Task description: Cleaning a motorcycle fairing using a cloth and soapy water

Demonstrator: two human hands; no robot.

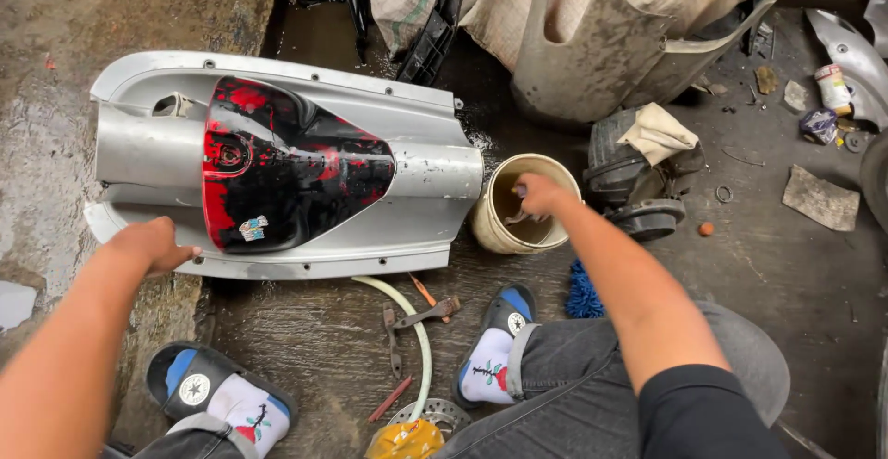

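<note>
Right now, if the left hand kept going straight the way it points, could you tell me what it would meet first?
The left hand already rests at the near edge of the silver scooter panel. Going straight on, it would probably slide over that silver surface and reach the red and black painted section; depth is hard to judge.

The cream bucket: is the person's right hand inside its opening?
Yes, the right hand reaches into the top of the cream bucket, while the left hand rests on the silver panel.
</note>
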